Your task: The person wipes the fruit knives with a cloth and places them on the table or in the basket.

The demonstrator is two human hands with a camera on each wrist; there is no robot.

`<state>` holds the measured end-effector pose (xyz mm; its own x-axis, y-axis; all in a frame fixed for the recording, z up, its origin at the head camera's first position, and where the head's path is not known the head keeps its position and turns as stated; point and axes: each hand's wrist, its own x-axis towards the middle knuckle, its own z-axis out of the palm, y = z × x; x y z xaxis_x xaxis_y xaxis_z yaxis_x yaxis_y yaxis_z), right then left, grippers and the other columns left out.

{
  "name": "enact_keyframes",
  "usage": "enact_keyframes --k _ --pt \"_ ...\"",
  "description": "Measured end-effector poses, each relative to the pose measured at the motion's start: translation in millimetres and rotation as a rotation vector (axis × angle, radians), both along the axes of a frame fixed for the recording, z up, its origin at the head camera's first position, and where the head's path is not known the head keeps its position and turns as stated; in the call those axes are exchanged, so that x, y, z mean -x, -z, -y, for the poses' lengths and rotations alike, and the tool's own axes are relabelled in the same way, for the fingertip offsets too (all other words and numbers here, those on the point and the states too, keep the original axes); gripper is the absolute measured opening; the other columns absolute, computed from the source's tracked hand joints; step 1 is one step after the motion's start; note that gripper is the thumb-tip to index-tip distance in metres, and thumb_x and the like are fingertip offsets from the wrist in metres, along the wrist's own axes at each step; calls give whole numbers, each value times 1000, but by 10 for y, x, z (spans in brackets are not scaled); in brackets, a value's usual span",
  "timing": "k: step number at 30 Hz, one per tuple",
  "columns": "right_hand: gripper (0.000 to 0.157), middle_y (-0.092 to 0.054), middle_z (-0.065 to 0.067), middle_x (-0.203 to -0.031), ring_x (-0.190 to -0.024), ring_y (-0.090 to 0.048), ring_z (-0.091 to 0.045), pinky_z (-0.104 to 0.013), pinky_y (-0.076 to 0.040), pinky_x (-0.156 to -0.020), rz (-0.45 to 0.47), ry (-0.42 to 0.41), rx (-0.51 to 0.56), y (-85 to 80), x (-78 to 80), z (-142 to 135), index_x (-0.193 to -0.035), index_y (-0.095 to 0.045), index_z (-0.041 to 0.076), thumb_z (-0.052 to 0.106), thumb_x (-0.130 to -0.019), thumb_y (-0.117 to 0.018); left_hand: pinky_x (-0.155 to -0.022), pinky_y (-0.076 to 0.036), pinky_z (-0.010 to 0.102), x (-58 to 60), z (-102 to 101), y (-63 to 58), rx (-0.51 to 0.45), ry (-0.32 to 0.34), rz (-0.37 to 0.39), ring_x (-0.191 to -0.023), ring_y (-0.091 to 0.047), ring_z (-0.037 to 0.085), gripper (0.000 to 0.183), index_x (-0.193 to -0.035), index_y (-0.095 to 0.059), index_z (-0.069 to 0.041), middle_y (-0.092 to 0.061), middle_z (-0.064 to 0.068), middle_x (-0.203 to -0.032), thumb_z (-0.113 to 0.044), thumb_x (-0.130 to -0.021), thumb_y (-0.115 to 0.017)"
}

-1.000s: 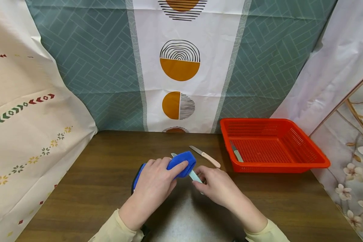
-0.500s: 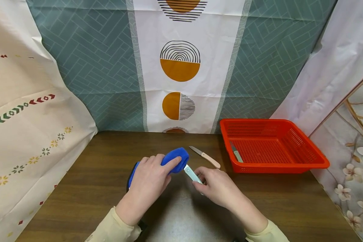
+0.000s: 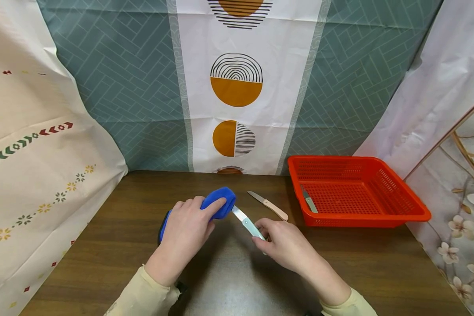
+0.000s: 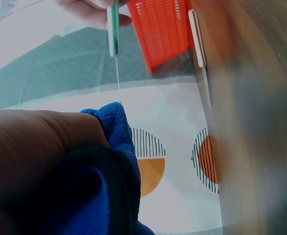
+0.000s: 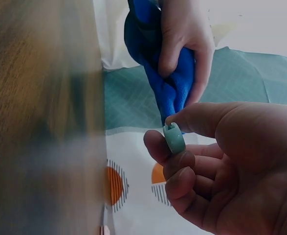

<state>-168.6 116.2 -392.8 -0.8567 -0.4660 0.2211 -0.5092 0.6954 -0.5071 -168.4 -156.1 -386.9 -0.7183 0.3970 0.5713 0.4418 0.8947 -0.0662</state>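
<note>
My right hand (image 3: pixel 282 241) pinches the pale green handle of a small knife (image 3: pixel 250 227) between thumb and fingers. Its blade points up and left toward a blue cloth (image 3: pixel 222 202). My left hand (image 3: pixel 187 239) grips this cloth, folded, near the blade's tip; whether the cloth still covers the tip is hard to tell. In the left wrist view the thin blade stands edge-on above the cloth (image 4: pixel 116 125). The right wrist view shows the handle's butt end (image 5: pixel 175 138) between the fingers, with the cloth (image 5: pixel 170 90) hanging from the left hand behind it.
A knife with a pale pink handle (image 3: pixel 274 209) lies on the wooden table (image 3: pixel 142 193) beyond my right hand. At the right stands a red plastic basket (image 3: pixel 359 221); a green-handled knife (image 3: pixel 310 203) lies inside by its left wall. Patterned sheets hang behind.
My left hand has drawn the cloth left and slightly away along the blade, so more of the blade shows. The right hand and the knife have stayed nearly still.
</note>
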Motion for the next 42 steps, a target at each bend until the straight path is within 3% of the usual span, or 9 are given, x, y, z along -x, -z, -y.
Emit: enact_keyframes --k 11,22,32,42 --pt "12 -65 22 -77 -64 -51 0 -27 -45 -59 -12 -10 12 -8 -12 -23 -106 -75 17 17 -97 -83 -78 -60 50 66 120 3 -13 -57 31 -93 -74 37 62 -144 -74 -25 -76 18 -113 -21 -86 -96" --pt "14 -65 20 -75 -60 -51 -2 -27 -45 -58 -7 30 -15 -33 54 -26 -107 -75 17 17 -96 -84 -79 -61 51 80 215 -71 -27 -83 40 -92 -73 37 61 -144 -74 -23 -76 18 -113 -20 -87 -95" --pt "13 -67 16 -75 -58 -53 -2 -27 -45 -56 10 22 -18 -74 107 18 -107 -75 15 16 -97 -83 -77 -61 49 -52 16 -109 0 -2 -6 -90 -74 35 68 -144 -73 -26 -76 17 -113 -24 -82 -100" --pt "15 -71 12 -79 -62 -56 -3 -28 -49 -58 16 7 -27 -62 100 57 -109 -76 13 17 -97 -83 -72 -57 45 -175 -218 -38 6 100 -35 -85 -72 35 67 -139 -74 -28 -75 16 -108 -20 -79 -101"
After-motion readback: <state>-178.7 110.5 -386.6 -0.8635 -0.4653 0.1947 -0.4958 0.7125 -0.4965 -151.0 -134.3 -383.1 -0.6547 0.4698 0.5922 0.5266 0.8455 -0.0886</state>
